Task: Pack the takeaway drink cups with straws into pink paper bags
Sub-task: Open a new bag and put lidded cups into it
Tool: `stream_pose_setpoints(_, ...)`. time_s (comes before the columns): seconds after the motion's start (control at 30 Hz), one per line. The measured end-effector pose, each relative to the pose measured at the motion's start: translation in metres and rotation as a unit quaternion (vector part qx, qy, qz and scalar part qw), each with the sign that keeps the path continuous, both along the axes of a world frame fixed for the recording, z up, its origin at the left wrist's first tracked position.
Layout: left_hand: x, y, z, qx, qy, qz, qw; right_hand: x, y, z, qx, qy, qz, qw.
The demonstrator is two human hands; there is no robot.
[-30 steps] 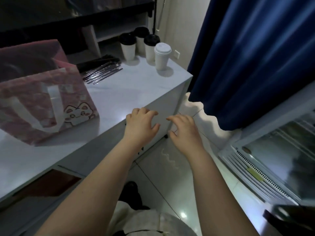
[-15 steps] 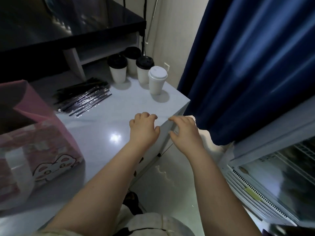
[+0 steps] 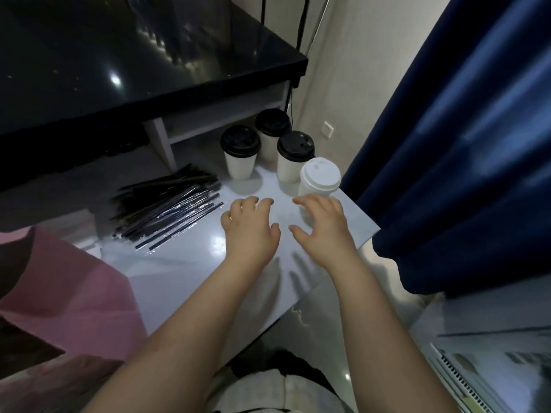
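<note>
Head view: left hand (image 3: 252,231) and right hand (image 3: 322,231) hover empty over the counter (image 3: 185,263), fingers spread, the right just before the white-lidded cup (image 3: 319,177). Likely the cup pickup: next, grip it upright and carry it left to the pink paper bag (image 3: 68,287).

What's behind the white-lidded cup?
Three black-lidded cups stand behind it. The rearmost cup shows only its lid and part of its side; the front two cover the rest.

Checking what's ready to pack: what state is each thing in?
white-lidded cup: upright, lid on, no straw.
black-lidded cups: three, upright, lids on.
straws: wrapped, in a loose pile.
pink bag: mouth open.
left hand: open, empty.
right hand: open, empty.
</note>
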State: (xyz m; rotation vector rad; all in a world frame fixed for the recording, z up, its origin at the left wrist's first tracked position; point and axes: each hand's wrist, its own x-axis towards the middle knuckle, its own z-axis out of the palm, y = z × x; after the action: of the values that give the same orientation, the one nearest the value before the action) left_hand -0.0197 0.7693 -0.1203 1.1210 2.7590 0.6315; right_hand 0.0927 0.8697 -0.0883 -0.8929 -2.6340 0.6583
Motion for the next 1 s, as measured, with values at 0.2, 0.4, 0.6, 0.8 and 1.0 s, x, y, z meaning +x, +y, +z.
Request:
stream_pose_setpoints(0.2, -0.016, 0.036, 0.012, 0.0, 0.03, 0.047, 0.998, -0.045, 0.04, 0.007, 0.08, -0.08, 0.05, 0.992)
stream_pose_setpoints(0.4, -0.03, 0.05, 0.021, 0.022, 0.069, 0.109, 0.991, -0.055, 0.091, 0.011, 0.105, -0.097, -0.004, 0.99)
stream_pose_setpoints(0.6, -0.024, 0.048, 0.02, 0.016, 0.067, 0.159, 0.985, -0.054, 0.107, -0.003, 0.037, -0.148, 0.032, 0.988)
stream_pose_setpoints(0.8, -0.026, 0.019, 0.04, 0.053, 0.074, 0.244, 0.965, -0.056, 0.076, 0.009, 0.031, -0.062, 0.193, 0.979)
stream_pose_setpoints(1.0, -0.022, -0.029, 0.092, 0.096, 0.143, 0.315, 0.933, -0.084, 0.037, 0.041, 0.063, 0.037, 0.321, 0.944)
